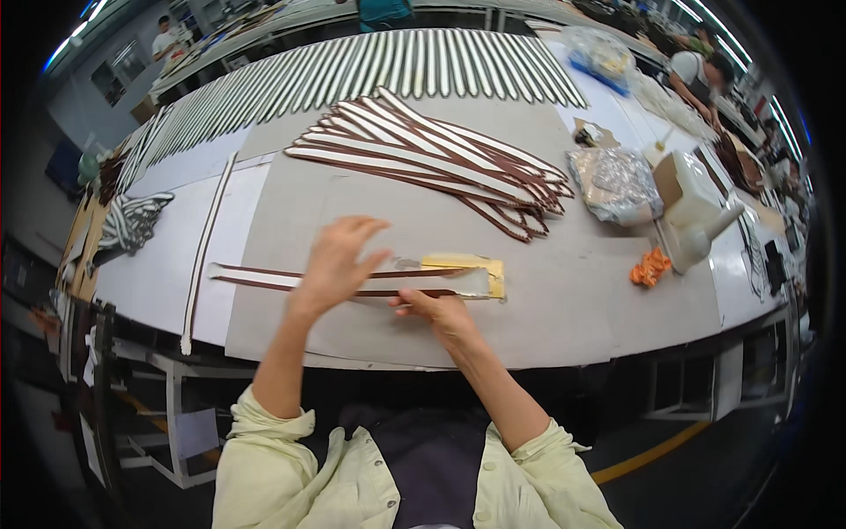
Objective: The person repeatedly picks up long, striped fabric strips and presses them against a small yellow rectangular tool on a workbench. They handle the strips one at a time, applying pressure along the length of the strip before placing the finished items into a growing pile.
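A long grey worktable (546,291) in a busy workshop was seen from above, with other workers bent over tables far behind. At its left edge a small heap of striped strips (132,220) lay, and one loose white strip (207,238) ran down a white sheet. Along the far side a row of white strips (397,66) was laid out side by side.

Nearer the middle, a long white strip edged in brown (256,278) lay flat across the table. The left hand (339,260) was held over it with fingers spread wide and slightly lifted, gripping nothing; whether the palm touched the strip cannot be told. The right hand (441,309) was pressed on the strip's near edge, fingers closed narrowly against it, just beside a yellow pad (467,264) under the strip's right end.

Behind them a fanned pile of brown-edged strips (441,163) rested. To the right sat a crinkled plastic bag (617,181), a white jug (701,216) and an orange rag (650,267).

The strip would best be kept flat and straight, one hand pinning it while the other is smoothed along it evenly.
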`<state>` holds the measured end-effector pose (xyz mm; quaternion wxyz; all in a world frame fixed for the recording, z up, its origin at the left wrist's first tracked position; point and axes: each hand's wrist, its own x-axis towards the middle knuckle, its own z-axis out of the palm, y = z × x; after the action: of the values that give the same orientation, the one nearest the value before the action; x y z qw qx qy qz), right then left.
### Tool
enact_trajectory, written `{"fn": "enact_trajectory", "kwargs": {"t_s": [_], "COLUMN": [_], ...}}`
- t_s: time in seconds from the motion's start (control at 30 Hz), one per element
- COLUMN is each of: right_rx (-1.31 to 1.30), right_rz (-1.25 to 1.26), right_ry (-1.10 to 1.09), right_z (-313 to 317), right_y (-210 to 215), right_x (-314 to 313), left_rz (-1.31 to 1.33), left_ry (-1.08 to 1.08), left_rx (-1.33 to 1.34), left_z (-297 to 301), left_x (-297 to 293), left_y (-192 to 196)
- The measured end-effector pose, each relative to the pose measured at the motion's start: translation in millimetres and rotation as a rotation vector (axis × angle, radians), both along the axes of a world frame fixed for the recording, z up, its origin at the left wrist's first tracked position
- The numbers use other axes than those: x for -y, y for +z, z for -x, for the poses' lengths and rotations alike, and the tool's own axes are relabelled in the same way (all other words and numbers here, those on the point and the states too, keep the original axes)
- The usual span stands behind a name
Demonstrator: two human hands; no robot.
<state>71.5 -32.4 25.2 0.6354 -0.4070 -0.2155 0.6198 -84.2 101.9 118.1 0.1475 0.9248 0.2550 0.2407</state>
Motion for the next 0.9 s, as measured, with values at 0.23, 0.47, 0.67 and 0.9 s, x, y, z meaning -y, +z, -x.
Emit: {"fn": "enact_trajectory", "kwargs": {"t_s": [0.23,0.47,0.67,0.9], "right_rx": [0.324,1.737,1.901,1.935], "right_rz": [-0.023,-0.196,-0.115,-0.050], "right_ry": [-0.140,-0.520,-0.454,-0.436], "right_z": [-25.1,-50.2,-48.5,-49.6], "right_y": [-12.1,-24.4,-28.0,-29.2], "right_x": [34.1,75.6,71.1,71.2], "left_rz": [0.655,0.308,0.305,0.292], "left_ry": [-0.203,-0.234,-0.310,-0.301], "left_rx": [0.048,0.112,0.096,0.077], "left_z": [-91.8,-97.7,-104.1,-112.2], "left_x": [15.8,26.1,13.4,18.8], "left_y": [-67.1,-97.0,-98.1,-94.5]}}
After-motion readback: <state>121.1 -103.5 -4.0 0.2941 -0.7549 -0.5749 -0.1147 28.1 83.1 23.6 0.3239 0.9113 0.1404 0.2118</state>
